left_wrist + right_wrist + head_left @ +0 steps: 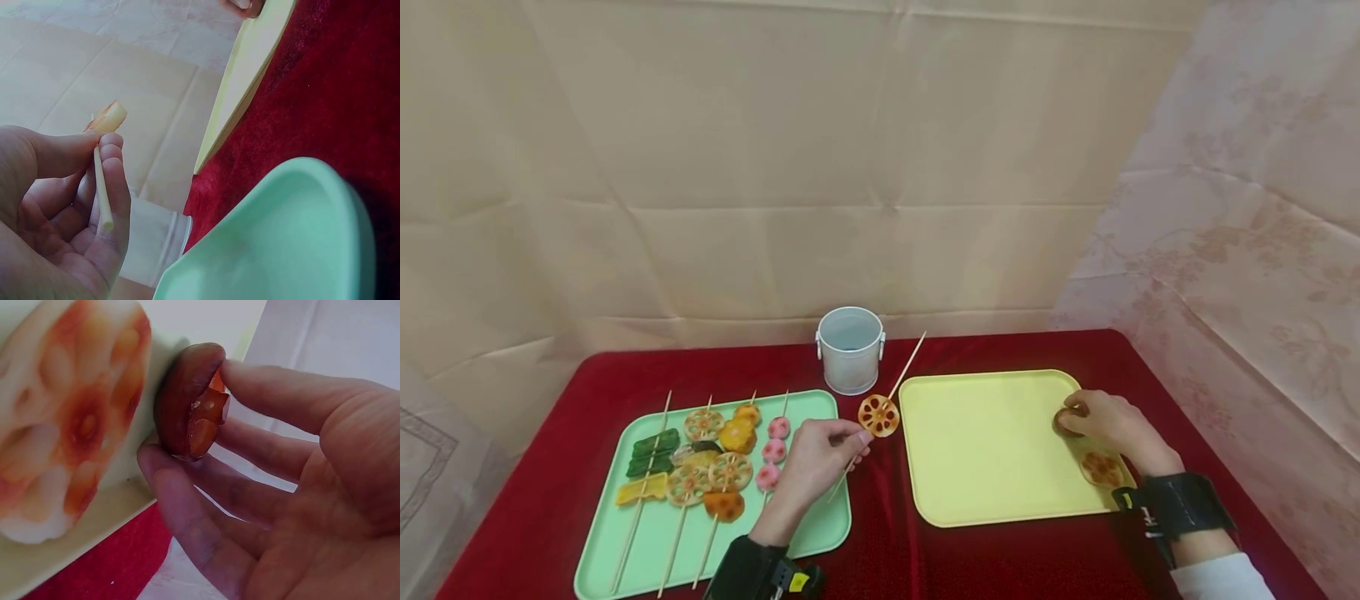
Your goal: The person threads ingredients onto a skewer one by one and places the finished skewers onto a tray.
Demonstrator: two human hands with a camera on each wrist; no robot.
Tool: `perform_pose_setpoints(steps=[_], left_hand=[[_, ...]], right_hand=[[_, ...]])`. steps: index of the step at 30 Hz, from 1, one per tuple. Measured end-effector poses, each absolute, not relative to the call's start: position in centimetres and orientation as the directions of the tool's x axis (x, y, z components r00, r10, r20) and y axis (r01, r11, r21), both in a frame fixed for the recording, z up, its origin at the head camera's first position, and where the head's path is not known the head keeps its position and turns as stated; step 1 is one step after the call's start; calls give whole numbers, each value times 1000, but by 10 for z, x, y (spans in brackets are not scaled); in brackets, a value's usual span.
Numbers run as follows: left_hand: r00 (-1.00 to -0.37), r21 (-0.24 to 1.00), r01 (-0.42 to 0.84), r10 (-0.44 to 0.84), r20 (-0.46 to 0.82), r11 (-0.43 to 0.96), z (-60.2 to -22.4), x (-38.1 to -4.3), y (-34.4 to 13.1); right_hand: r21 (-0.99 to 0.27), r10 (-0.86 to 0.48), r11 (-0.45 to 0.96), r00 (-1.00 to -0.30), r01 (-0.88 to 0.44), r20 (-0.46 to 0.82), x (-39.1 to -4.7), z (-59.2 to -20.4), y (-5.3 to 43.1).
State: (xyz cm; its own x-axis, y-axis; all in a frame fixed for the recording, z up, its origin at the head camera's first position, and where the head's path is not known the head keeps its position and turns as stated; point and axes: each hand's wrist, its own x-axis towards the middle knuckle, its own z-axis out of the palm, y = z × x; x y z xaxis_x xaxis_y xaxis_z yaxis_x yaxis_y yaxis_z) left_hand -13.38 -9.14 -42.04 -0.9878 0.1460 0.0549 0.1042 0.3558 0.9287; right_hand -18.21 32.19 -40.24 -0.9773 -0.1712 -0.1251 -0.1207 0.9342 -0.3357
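Observation:
My left hand (822, 458) pinches a wooden skewer (910, 363) between thumb and fingers. A browned lotus root slice (878, 415) is threaded on that skewer, just above the fingertips. In the left wrist view the skewer's blunt end (105, 206) lies across the fingers, and the lotus root slice (109, 117) shows edge-on. Over the right side of the yellow tray (985, 450), my right hand (1116, 429) grips a brown mushroom (190, 403) by its rim, its stem side facing the palm. A second lotus root slice (1101, 469) lies on the tray beside that hand.
At left stands a green tray (808, 533) bearing several loaded skewers: green vegetable pieces (651, 454), lotus slices (730, 472), yellow-orange pieces (737, 435) and pink balls (774, 451). A small metal bucket (850, 358) stands behind, between the trays, on red cloth (880, 533).

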Motion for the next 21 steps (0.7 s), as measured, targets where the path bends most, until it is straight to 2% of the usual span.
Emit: perform_pose_setpoints(steps=[11, 21], left_hand=[[-988, 926, 105, 141, 57, 364, -421, -133, -92], [-988, 922, 104, 143, 54, 372, -420, -134, -92]], right_hand=[[-368, -109, 928, -988, -61, -111, -180, -395, 319], [-509, -64, 860, -997, -38, -35, -181, -381, 289]])
